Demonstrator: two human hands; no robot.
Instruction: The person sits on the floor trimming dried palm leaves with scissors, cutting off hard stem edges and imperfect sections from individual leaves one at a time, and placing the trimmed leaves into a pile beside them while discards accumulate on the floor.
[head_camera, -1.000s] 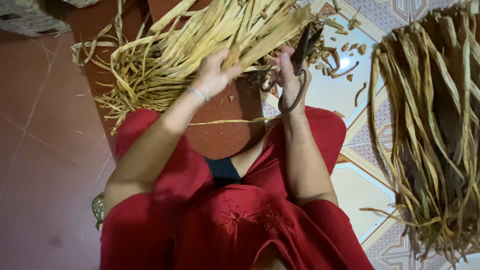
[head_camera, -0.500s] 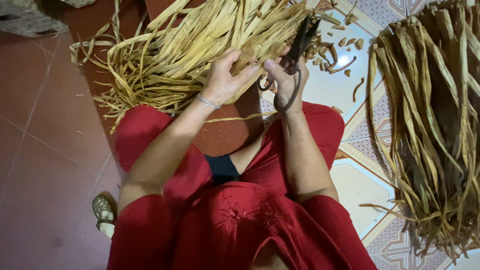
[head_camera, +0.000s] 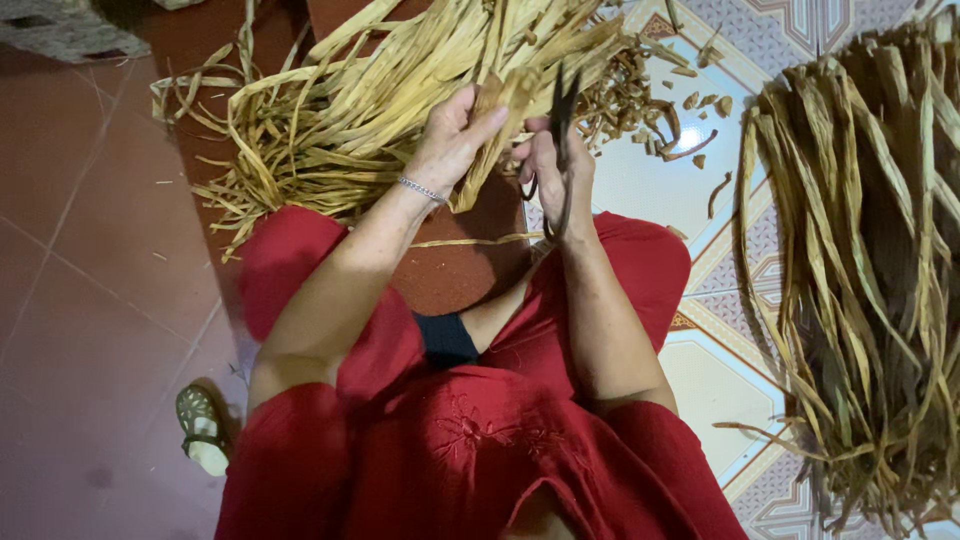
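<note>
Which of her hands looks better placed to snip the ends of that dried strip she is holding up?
The right hand, probably: it grips the dark scissors, blades pointing up beside the strip ends. The left hand is wrapped around the dried strip, so it can only steady it.

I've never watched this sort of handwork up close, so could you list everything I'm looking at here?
Held strip: one, tan, gripped in the left hand, in front of the scissors.
Scissors: one pair, dark, in the right hand, blades pointing up.
Loose pile of strips: one heap, pale yellow, on the floor beyond the left hand.
Bundle of strips: one, darker brown, lying at the right.
Cut scraps: many, brown, scattered beyond the scissors.
Sandal: one, greenish, lower left.
Floor tiles: red at the left, patterned pale at the right.
Red garment: one, over the lap.
Bracelet: one, silvery, on the left wrist.
Left hand: one.
Right hand: one.
</note>
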